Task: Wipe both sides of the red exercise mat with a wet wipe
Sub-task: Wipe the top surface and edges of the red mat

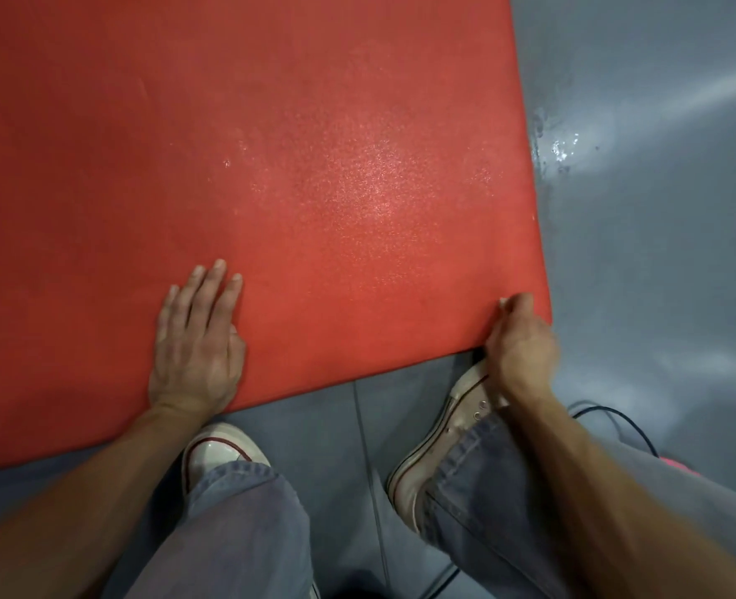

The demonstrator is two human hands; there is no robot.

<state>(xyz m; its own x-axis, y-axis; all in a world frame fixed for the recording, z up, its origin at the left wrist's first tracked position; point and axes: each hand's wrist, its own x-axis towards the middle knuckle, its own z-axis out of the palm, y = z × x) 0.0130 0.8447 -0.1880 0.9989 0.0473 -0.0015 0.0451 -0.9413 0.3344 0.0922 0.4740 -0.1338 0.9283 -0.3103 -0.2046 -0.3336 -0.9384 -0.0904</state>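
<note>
— Where was the red mat (271,144)?
— Filling the upper left, flat on the grey floor (660,252).
— The hands?
— Left hand (197,339) lay flat, fingers straight, on its near edge; right hand (521,335) pinched its lower-right corner.

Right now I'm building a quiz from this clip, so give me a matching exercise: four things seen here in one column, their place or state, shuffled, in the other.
Things:
1. left hand
2. right hand
3. red exercise mat
4. black cable

Places or states:
A. lies spread on the grey floor
B. rests flat, fingers straight, on the mat
C. runs over the floor at the right, beside the jeans leg
D. grips the mat's near right corner, fingers curled

Pairs: 1-B, 2-D, 3-A, 4-C
</note>
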